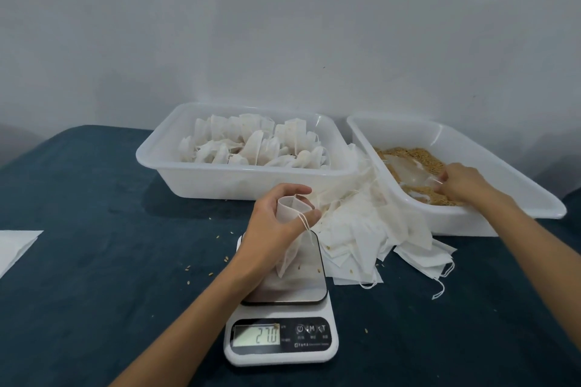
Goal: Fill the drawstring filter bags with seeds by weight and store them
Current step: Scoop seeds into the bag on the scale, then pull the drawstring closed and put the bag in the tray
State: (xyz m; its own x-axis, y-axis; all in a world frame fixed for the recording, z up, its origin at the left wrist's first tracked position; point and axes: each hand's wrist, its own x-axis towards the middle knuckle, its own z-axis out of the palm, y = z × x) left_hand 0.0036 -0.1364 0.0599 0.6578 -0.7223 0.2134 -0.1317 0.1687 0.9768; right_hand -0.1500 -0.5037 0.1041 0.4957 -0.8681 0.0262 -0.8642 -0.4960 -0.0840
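Left hand [276,223] at centre frame, fingers curled round bag [290,239] — mouth held open upward, long axis hanging down to scale [284,302]. Right hand [462,182] at right, in seed tray [503,195], gripping clear scoop [412,171]. Seeds [408,155] lying up-right of bag mouth; tray's near rim between them. Open room above spare bags [377,229].

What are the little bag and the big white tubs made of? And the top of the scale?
The bag looks like thin white filter cloth or paper: it creases softly and lets light through. The tubs seem to be smooth, milky plastic, glossy and slightly see-through at the rims. The scale top looks like brushed metal, grey with a dull shine; its body is probably white plastic.
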